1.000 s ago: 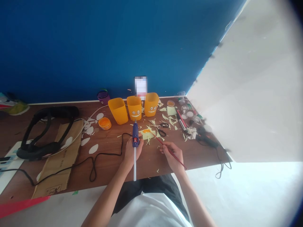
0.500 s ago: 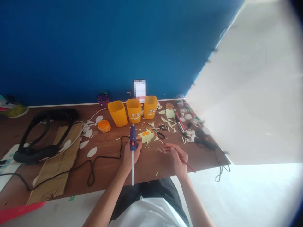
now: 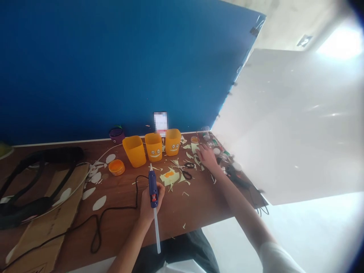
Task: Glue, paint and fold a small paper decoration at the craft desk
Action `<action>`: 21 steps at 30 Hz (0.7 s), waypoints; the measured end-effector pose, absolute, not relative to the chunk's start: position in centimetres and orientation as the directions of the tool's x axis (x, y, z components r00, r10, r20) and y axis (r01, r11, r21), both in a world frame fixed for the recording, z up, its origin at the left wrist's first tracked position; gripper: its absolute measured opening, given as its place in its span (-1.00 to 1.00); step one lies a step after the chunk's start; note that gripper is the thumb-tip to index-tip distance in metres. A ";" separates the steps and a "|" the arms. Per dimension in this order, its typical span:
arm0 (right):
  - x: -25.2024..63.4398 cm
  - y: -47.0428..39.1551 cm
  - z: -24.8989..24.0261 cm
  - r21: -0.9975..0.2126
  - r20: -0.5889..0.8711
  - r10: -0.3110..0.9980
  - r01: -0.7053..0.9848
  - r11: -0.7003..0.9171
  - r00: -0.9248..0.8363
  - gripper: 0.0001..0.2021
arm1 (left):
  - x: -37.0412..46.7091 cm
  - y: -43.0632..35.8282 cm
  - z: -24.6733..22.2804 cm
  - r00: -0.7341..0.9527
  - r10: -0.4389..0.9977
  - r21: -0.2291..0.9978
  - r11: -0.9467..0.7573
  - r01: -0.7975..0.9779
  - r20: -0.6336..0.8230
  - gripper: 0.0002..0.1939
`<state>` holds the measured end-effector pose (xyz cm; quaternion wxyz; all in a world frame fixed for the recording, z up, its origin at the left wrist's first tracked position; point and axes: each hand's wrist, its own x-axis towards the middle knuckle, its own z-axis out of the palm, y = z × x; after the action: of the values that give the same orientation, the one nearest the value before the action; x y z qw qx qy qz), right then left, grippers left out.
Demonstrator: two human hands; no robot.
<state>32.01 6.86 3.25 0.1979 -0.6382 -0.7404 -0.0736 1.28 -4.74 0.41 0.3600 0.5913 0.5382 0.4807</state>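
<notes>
My left hand is wrapped round a dark blue glue gun, its nozzle pointing away from me and a clear glue stick out of its back. Stretched to the right, my right hand is closed on a thin red brush, near a small orange pot and a pale paper note. Two yellow cups with smiling faces and a plain yellow cup stand in a row. Orange paint marks a yellow-green paper piece beside black-handled scissors.
An open orange paint jar, white petal shapes and a black cable lie left on the brown table. Farther left are cardboard and a black strapped frame. A phone leans against the blue wall.
My right hand has moved from the table's front to the back right with the brush, which now points upward. My left hand still holds the glue gun. The camera view has shifted.
</notes>
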 end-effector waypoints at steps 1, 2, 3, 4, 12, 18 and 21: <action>31.9 7.5 2.9 -0.084 0.355 0.929 0.986 0.141 -0.103 -0.60 | 1.2 -4.7 0.4 -0.022 0.983 0.938 -0.167 0.302 0.182 -0.83; 31.8 8.0 2.7 -0.032 0.323 0.941 0.992 0.118 -0.101 -0.60 | 1.2 -4.7 0.4 0.008 0.983 0.932 -0.174 0.317 0.181 -0.82; 31.6 8.2 2.4 0.007 0.296 0.950 0.994 0.105 -0.102 -0.59 | 1.1 -4.7 0.4 0.036 0.984 0.928 -0.177 0.328 0.175 -0.82; 31.4 8.3 2.2 0.036 0.272 0.956 0.994 0.101 -0.107 -0.60 | 1.0 -4.7 0.5 0.042 0.985 0.928 -0.170 0.331 0.166 -0.81; 30.6 7.6 1.9 0.095 0.174 0.977 0.990 0.108 -0.123 -0.50 | 0.9 -4.5 0.5 0.047 0.986 0.922 -0.164 0.351 0.157 -0.77; 29.6 5.4 3.8 0.091 0.202 0.971 0.990 0.112 -0.129 -0.49 | 1.0 -4.4 0.5 0.010 0.990 0.925 -0.134 0.355 0.140 -0.74; 27.7 2.2 4.2 -0.084 0.354 0.920 0.974 0.209 -0.167 -0.52 | 1.1 -4.5 0.8 0.002 0.993 0.931 -0.113 0.347 0.120 -0.72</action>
<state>27.67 2.16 4.18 0.1663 -0.6235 -0.7596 -0.0813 1.11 -4.51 0.82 0.3688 0.6040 0.5544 0.4379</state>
